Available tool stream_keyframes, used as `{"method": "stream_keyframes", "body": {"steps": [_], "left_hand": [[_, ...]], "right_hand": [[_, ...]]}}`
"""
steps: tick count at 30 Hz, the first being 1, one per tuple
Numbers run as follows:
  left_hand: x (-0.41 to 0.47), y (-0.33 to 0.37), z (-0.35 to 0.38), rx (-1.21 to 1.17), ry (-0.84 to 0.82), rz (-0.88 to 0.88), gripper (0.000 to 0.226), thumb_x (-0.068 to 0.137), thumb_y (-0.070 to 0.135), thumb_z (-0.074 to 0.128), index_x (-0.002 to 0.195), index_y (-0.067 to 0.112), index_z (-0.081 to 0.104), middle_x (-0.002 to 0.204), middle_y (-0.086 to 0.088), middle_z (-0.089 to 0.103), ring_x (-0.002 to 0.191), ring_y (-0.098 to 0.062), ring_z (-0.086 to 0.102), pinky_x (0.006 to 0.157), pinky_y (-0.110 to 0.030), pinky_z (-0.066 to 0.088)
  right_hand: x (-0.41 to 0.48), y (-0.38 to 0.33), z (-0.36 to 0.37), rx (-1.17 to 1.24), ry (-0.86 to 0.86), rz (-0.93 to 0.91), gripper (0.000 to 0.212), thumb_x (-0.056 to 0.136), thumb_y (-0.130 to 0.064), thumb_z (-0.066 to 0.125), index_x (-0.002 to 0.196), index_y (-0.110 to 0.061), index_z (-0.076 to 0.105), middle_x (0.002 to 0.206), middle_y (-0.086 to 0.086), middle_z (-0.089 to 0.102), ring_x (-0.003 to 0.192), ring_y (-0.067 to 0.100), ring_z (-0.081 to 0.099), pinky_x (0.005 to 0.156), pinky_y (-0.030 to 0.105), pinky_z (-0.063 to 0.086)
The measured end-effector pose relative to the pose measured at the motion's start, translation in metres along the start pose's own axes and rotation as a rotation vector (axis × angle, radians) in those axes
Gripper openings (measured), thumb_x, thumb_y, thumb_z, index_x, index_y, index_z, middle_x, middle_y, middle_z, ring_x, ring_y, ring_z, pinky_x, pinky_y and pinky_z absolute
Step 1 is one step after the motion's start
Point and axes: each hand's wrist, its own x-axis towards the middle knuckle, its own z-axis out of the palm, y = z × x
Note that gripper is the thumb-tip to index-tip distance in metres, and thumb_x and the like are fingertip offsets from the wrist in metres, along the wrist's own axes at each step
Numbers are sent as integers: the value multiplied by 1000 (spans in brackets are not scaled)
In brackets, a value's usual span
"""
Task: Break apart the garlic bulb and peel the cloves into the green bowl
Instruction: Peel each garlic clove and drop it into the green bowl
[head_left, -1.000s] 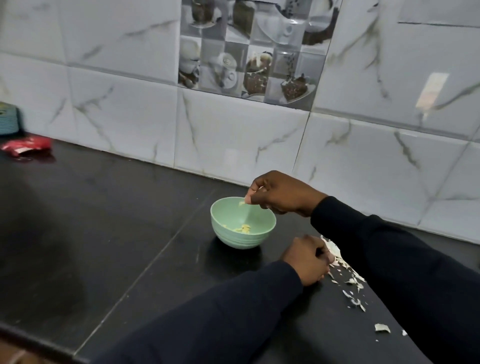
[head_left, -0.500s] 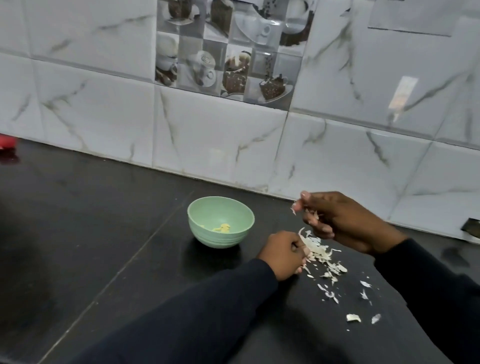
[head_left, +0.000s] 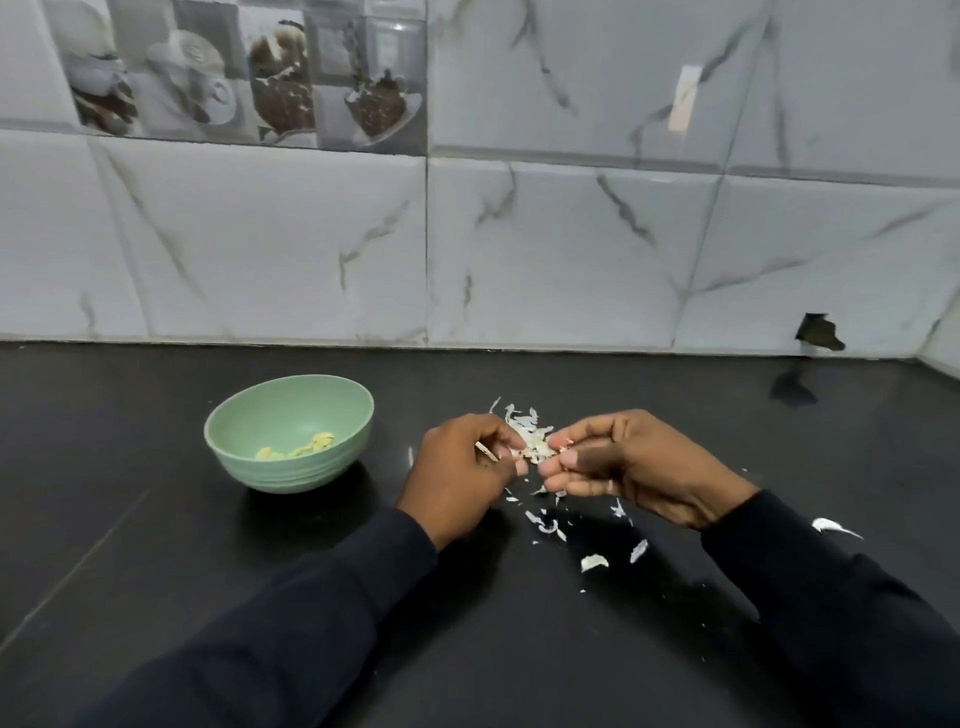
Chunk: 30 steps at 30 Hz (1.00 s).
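Garlic piece (head_left: 537, 448) pinched between both hands, near the green bowl (head_left: 291, 475).
We judge it light, firm under brittle, slippery skin; best gripped at the root end. Left hand (head_left: 462, 483) and right hand (head_left: 623, 462) curl fingertips onto it above loose skins (head_left: 545, 525); peeled cloves (head_left: 306, 448) lie in the bowl.

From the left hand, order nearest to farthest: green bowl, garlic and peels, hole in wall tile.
1. garlic and peels, at the fingertips of the left hand, on its right.
2. green bowl, on its left.
3. hole in wall tile, far right, at the back.
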Motion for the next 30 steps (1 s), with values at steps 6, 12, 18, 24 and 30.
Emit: {"method": "stream_keyframes", "body": {"steps": [6,12,18,24,30], "left_hand": [[-9,11,8,-146,-87,15,14,81,23,86,90,26,75,71,2,69,63,-23,72,66,-38,63],[-9,13,9,-274,-80,-48,6,86,5,78,91,5,74,74,-11,75,64,-20,73,67,-36,62],[-4,8,5,-282,-51,-16,6,91,5,72,85,5,75,74,-10,75,69,-29,75,69,-40,62],[-3,10,3,-314,-28,-34,6,90,0,71,84,2,72,75,-15,74,69,-26,75,75,-46,61],[-7,15,1,-161,0,29,12,86,2,73,78,11,74,67,-4,73,66,-21,74,73,-44,62]], "right_hand": [[3,9,10,35,112,-132,7,92,6,66,93,0,67,86,16,73,79,23,75,82,31,61],[1,11,19,39,97,-170,7,88,7,70,89,0,71,85,20,72,76,22,71,70,24,61],[2,9,19,-11,43,-178,8,94,7,63,100,11,67,90,28,71,72,22,72,71,25,62],[0,5,18,-209,124,-98,23,103,-14,57,84,-3,64,76,18,66,59,22,66,53,27,55],[-7,4,6,-404,177,-151,14,92,3,67,103,-3,73,76,13,72,61,22,68,47,26,51]]}}
